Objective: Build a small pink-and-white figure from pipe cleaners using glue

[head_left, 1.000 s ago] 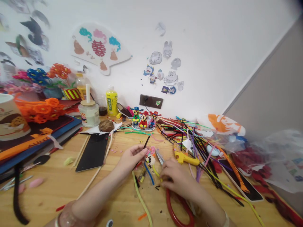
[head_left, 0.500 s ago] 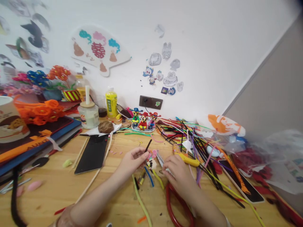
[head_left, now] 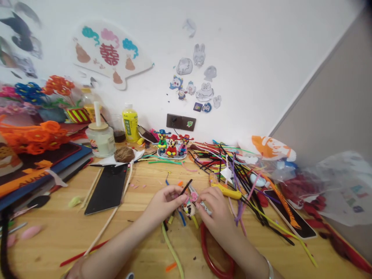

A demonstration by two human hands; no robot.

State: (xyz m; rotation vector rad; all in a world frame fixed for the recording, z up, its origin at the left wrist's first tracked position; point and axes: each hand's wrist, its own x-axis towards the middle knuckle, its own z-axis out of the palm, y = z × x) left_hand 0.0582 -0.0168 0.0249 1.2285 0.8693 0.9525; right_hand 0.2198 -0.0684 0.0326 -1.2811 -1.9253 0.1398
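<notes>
The small figure (head_left: 189,208), pale-faced with pink on top, is between the hands, above the table (head_left: 139,244). Leftmost of what I pick out is a flat black device (head_left: 106,190). Next, the left hand (head_left: 167,201) pinches a black strip (head_left: 187,186) beside the figure. The right hand (head_left: 216,209) has its fingertips at the figure's side; I cannot tell whether they grip it. Beyond lies a yellow glue gun (head_left: 228,191).
</notes>
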